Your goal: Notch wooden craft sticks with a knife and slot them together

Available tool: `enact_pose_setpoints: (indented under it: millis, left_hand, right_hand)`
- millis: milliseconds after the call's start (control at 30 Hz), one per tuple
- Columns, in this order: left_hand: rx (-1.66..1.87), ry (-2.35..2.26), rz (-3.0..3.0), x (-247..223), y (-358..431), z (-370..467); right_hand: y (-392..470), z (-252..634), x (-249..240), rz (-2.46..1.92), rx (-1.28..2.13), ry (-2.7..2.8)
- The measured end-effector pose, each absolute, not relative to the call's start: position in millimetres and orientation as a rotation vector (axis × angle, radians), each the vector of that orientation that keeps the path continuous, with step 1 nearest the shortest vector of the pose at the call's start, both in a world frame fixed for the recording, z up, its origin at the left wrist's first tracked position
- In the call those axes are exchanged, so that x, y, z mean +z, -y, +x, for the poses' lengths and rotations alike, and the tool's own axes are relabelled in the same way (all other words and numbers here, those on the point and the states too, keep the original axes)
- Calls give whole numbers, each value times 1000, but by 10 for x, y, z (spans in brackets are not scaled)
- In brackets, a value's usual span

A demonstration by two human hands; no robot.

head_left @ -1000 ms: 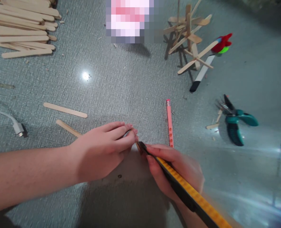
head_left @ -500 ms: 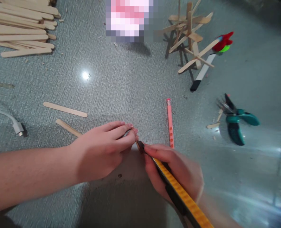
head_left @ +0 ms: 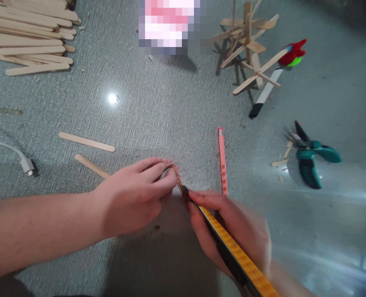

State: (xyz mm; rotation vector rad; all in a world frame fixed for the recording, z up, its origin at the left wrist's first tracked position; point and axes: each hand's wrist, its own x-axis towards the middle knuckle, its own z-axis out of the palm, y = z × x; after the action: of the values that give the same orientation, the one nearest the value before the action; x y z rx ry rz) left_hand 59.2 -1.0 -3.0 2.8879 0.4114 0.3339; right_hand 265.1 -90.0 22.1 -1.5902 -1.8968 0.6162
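My right hand is closed around a yellow and black utility knife, which slants down toward the bottom right. Its black tip end meets a narrow wooden craft stick in the gap between my hands. My left hand presses that stick to the table with bunched fingers, hiding most of it. Beyond the left hand lies a loose craft stick, and another stick runs partly under the hand. A pink pencil lies just past my right hand.
A pile of craft sticks fills the far left. At the upper right are a stick structure, a white marker and teal-handled pliers. A white cable enters from the left. A blurred-out object stands at the top.
My right hand and the knife have slid slightly down and right, away from my left fingers, and a bit more of the stick shows. The whole view has shifted a little.
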Motion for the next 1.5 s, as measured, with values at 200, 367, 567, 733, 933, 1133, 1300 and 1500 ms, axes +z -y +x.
enact_pose_setpoints:
  millis: [200, 367, 567, 733, 933, 1133, 1300, 1500]
  left_hand:
    - [357, -396, 2862, -52, -13, 579]
    - [353, -382, 2886, -50, -29, 580]
    - [370, -437, 2873, -61, 3, 601]
    - [358, -423, 2874, -49, 2, 602]
    - [390, -435, 2856, -59, 4, 605]
    - [360, -427, 2859, -63, 10, 603]
    - [350, -426, 2856, -66, 11, 597]
    - [314, -366, 2870, -34, -7, 592]
  right_hand:
    - [881, 2681, 194, -1536, 645, 1894]
    - [932, 2765, 146, -1456, 511, 1900]
    - [948, 2770, 94, -1483, 517, 1850]
    - [886, 2738, 93, -1473, 527, 1895]
    - [851, 2727, 109, -1484, 547, 1913]
    - [858, 2712, 115, -1492, 522, 1943]
    - [857, 2728, 117, -1482, 513, 1949]
    - [822, 2649, 185, -1494, 537, 1972]
